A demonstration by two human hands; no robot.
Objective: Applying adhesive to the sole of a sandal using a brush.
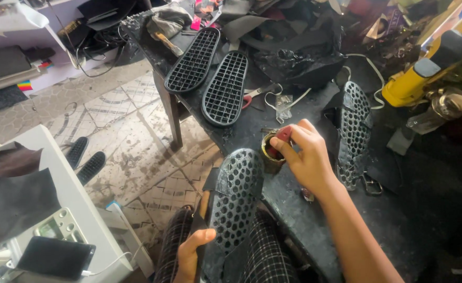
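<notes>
Two black grid-patterned shoe soles [210, 73] lay side by side on the dark, stained workbench [294, 209], well apart from the hands, in the one head view. The person's left hand [189, 254] was closed around the lower edge of a black perforated shoe upper [236, 199], thumb pressed onto its face, holding it upright over the lap between the checked trouser legs [265, 254]. The right hand [304, 157] was closed on a red-handled brush [282, 135], whose tip sat in a small brass-coloured tin [270, 154] standing on the bench just beside the top of the held upper.

A second perforated upper [354, 131] lay on the bench just right of that hand. Red-handled scissors [254, 94] rested near the soles, and scraps of black material [294, 47] were heaped at the back. A yellow power tool [425, 73] lay at the far right.

The floor [110, 120] was patterned tile, worn and smeared. Two more dark soles [84, 160] lay on it beside a white unit [58, 173], on which a dark phone [55, 257] rested with a white cable plugged in.
</notes>
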